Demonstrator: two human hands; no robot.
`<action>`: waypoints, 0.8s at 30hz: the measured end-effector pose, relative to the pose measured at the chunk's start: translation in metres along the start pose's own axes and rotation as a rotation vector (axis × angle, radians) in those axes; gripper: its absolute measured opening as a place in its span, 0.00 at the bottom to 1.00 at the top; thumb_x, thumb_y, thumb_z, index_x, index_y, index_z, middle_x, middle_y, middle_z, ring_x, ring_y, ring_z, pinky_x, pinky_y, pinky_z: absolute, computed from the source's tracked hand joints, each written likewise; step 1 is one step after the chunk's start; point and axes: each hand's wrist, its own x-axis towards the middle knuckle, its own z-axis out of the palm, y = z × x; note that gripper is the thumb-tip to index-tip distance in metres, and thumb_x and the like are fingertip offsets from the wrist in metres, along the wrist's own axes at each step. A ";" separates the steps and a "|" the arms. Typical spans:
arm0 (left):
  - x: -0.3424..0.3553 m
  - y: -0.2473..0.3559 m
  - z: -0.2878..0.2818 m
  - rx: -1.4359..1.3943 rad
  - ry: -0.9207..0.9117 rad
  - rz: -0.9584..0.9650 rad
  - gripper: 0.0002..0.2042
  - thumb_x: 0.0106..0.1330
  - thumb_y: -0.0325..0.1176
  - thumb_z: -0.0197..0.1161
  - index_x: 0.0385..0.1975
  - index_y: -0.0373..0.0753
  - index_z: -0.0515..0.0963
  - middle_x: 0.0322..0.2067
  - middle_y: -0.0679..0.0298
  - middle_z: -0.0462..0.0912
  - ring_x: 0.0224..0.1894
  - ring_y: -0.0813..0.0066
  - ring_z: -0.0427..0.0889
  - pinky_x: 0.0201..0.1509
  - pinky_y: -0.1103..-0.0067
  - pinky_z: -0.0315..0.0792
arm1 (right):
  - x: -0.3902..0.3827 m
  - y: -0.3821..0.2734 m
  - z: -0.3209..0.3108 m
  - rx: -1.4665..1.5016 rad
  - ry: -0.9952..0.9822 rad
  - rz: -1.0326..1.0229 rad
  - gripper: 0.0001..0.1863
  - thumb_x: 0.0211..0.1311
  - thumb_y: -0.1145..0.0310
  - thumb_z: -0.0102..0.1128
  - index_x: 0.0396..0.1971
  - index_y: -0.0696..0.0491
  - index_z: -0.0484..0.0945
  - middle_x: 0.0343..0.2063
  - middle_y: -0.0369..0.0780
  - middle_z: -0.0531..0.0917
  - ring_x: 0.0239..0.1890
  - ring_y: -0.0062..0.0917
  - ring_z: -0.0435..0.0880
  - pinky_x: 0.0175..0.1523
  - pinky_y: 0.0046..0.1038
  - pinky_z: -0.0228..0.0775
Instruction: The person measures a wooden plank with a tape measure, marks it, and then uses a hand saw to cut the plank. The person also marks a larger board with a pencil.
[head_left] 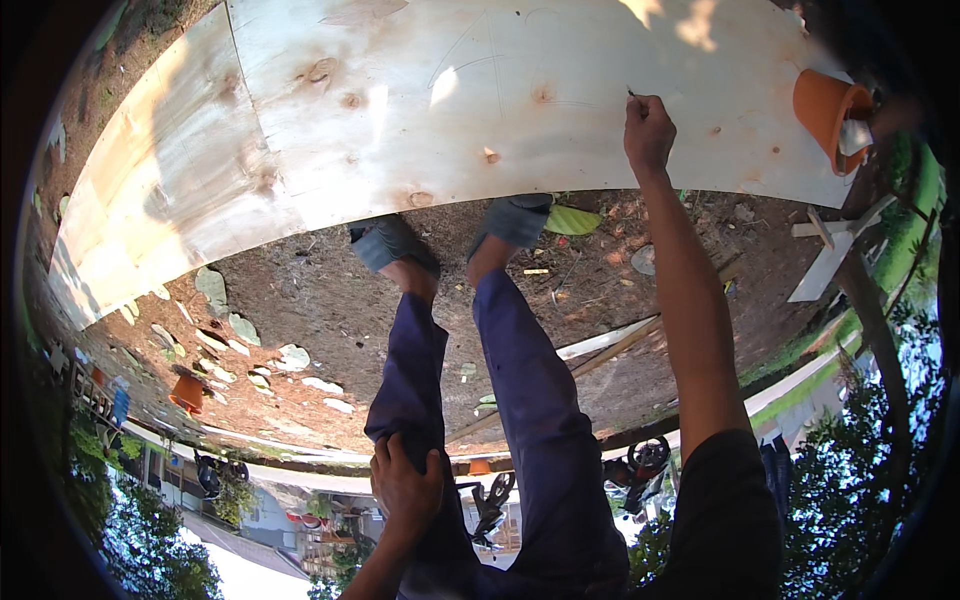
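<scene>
A large pale plywood sheet (560,120) with knots and faint curved lines on it spans the far side of the view. Over its right half my right hand (650,130) is closed in a pinch, arm stretched forward. A small, thin, dark thing (631,93) sticks out past the fingertips; its kind is too small to tell. My left hand (408,482) rests on the left knee of my dark blue trousers (400,385), its fingers spread over the cloth and holding nothing. Both feet, in grey slippers (515,220), stand at the sheet's near edge.
An orange flower pot (825,110) with something pale in it stands at the sheet's right end. White wooden pieces (825,262) lie beyond the corner. Dry leaves (292,357) and a long wooden strip (610,340) lie on the dirt. Motorcycles (635,475) stand behind.
</scene>
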 end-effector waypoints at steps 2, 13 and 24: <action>0.001 0.000 0.000 0.002 0.001 -0.009 0.29 0.59 0.43 0.68 0.57 0.32 0.70 0.57 0.44 0.72 0.59 0.41 0.71 0.62 0.54 0.67 | 0.029 -0.007 -0.005 -0.026 0.030 -0.032 0.11 0.67 0.63 0.59 0.34 0.57 0.80 0.25 0.44 0.86 0.30 0.39 0.86 0.40 0.40 0.76; 0.001 0.006 -0.009 0.020 -0.038 -0.008 0.32 0.59 0.44 0.67 0.59 0.31 0.69 0.59 0.44 0.70 0.60 0.42 0.70 0.63 0.54 0.66 | 0.123 -0.007 -0.007 -0.197 0.136 -0.099 0.12 0.65 0.61 0.59 0.33 0.55 0.81 0.29 0.44 0.87 0.35 0.43 0.88 0.43 0.41 0.78; 0.000 0.007 -0.009 0.019 -0.039 -0.020 0.32 0.59 0.45 0.67 0.59 0.30 0.69 0.60 0.45 0.70 0.60 0.42 0.70 0.62 0.53 0.67 | 0.099 -0.039 0.024 -0.079 -0.030 -0.167 0.11 0.66 0.62 0.59 0.32 0.55 0.81 0.27 0.48 0.86 0.34 0.47 0.86 0.43 0.44 0.77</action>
